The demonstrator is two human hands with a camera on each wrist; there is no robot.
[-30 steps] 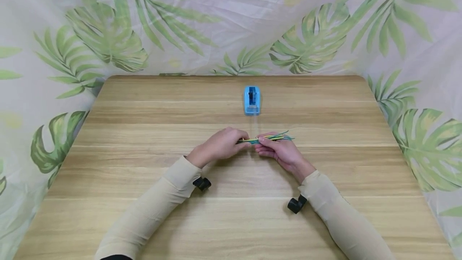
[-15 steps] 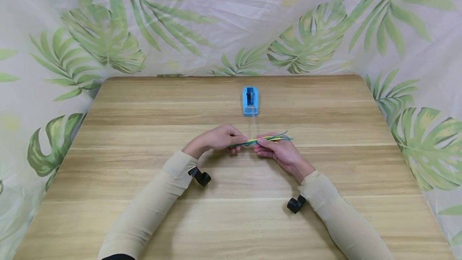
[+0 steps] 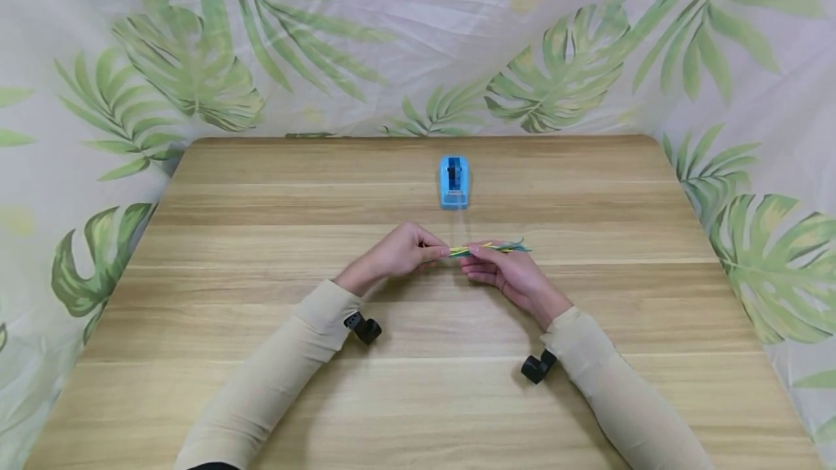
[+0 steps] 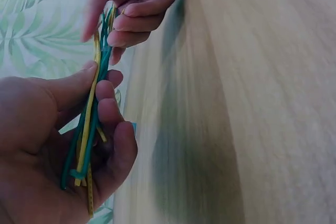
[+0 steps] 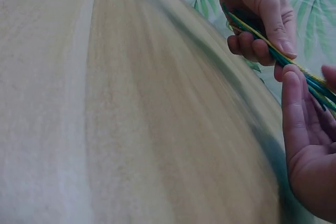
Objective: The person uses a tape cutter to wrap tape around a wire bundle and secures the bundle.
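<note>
A thin bundle of green and yellow cable ties (image 3: 460, 252) is held level between both hands, above the middle of the table. My left hand (image 3: 401, 251) pinches its left part between thumb and fingers; in the left wrist view the tie ends (image 4: 83, 166) lie along the palm. My right hand (image 3: 508, 268) holds the other part, thumb on top, with loose tips fanning out to the right. A clear strip of tape (image 3: 459, 222) runs from the blue tape dispenser (image 3: 453, 183) down toward the bundle, between the two hands.
The dispenser stands near the back edge of the wooden table (image 3: 418, 397). Behind and beside the table hangs a leaf-patterned cloth (image 3: 444, 35). A black wrist camera (image 3: 363, 328) sticks out below the left sleeve, and another black camera (image 3: 538, 367) below the right.
The left hand shifted slightly left with its fingers loosened, then came back right and pinches the bundle again. The right hand stays nearly still.
</note>
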